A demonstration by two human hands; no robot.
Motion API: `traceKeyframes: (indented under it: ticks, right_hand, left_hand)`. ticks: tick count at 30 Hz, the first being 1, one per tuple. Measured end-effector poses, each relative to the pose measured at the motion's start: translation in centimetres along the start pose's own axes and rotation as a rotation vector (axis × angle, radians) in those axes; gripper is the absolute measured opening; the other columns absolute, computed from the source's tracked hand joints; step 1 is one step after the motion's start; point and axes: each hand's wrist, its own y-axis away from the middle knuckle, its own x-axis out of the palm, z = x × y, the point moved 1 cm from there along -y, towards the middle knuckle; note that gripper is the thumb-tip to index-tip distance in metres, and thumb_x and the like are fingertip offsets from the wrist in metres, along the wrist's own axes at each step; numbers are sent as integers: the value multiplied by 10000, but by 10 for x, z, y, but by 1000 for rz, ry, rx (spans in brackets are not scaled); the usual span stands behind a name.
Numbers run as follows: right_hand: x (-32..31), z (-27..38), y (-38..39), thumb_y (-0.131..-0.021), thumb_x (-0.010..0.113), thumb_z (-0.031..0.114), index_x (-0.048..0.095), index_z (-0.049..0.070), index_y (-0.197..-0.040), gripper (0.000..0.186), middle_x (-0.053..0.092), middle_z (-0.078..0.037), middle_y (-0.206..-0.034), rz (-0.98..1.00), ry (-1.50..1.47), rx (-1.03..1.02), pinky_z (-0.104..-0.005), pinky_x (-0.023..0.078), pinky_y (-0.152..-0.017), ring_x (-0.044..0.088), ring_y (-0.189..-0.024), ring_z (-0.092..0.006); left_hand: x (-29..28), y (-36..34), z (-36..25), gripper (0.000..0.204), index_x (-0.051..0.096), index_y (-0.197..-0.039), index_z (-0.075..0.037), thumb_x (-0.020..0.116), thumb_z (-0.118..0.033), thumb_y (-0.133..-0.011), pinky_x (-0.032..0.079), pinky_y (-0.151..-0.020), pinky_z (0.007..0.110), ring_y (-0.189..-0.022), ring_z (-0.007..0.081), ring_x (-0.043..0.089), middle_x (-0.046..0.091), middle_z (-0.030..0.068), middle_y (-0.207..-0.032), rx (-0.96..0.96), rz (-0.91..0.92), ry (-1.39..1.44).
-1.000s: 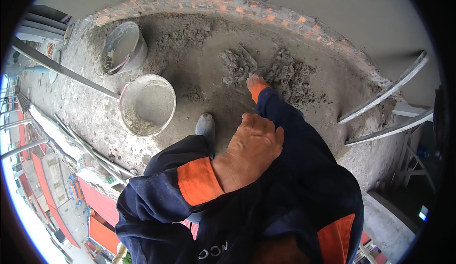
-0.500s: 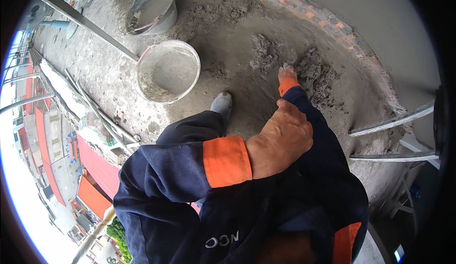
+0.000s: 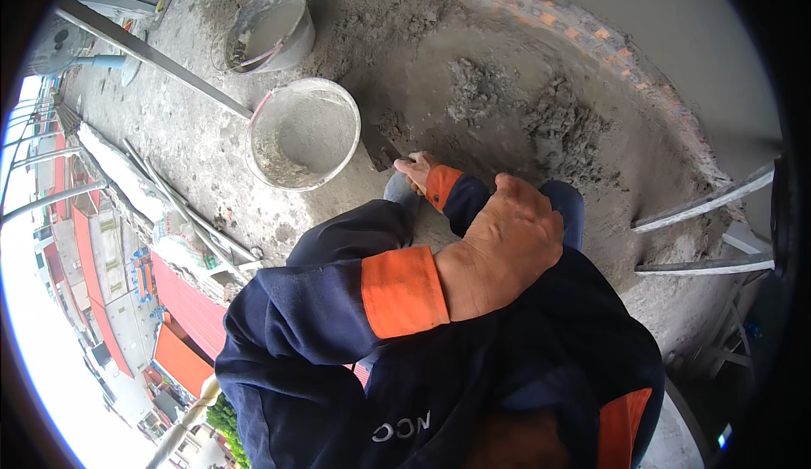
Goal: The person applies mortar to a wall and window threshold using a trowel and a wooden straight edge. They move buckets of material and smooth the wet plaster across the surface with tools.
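Note:
My right hand (image 3: 416,170) reaches low, beside the near bucket, with its fingers closed round a trowel. The trowel's dark flat blade (image 3: 380,148) points at the bucket's right side, and its handle is mostly covered by the hand. My left hand (image 3: 507,245) lies across my lap with its back up, above the right forearm. Its fingers bend down out of sight. The near bucket (image 3: 354,152) holds grey mix. Heaps of wet mortar (image 3: 564,127) and a smaller lump (image 3: 473,89) lie on the ground beyond my hands.
A second bucket (image 3: 296,43) with a wire handle stands behind the first. A metal bar (image 3: 152,57) slants towards the near bucket. A curved brick edge (image 3: 549,20) bounds the mortar area. Metal legs (image 3: 705,207) stand at right; pipes (image 3: 190,207) and a drop lie left.
My right hand has swung left from the mortar heaps to beside the near bucket, and the trowel blade has come into sight. My left hand has barely moved.

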Motion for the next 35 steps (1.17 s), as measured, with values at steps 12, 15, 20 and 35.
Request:
traceKeyframes:
  ticks: [12, 15, 20, 35]
  right_hand:
    - [39, -56, -19, -865, 569, 495, 573, 129, -900, 368, 542, -33, -644, -458, -459, 137, -350, 412, -423, 523, -486, -180]
    - [40, -58, -17, -867, 566, 497, 570, 142, -948, 364, 528, -29, -630, -403, -623, -26, -354, 429, -422, 531, -480, -186]
    - [51, -19, -62, -867, 571, 488, 540, 97, -983, 409, 504, -23, -601, -4, -439, -73, -322, 398, -392, 498, -451, -148]
    - [76, -15, 0, -883, 543, 477, 476, 92, -899, 391, 502, -26, -629, 120, -688, 117, -287, 418, -427, 473, -457, -130]
  left_hand:
    - [8, 11, 6, 257, 616, -941, -16, 629, -107, -701, 444, -788, 347, -835, 247, 586, 573, 112, -787, -39, 32, 50]
    - [8, 16, 8, 248, 620, -936, -16, 626, -105, -705, 443, -792, 348, -839, 246, 585, 573, 106, -775, -43, 34, 38]
    - [9, 15, 8, 275, 619, -979, -8, 617, -101, -720, 442, -802, 356, -837, 253, 583, 577, 104, -785, -34, -74, 55]
    - [23, 29, 4, 358, 603, -1106, -55, 627, -151, -762, 440, -820, 368, -873, 245, 563, 566, 77, -866, 104, -12, 33]
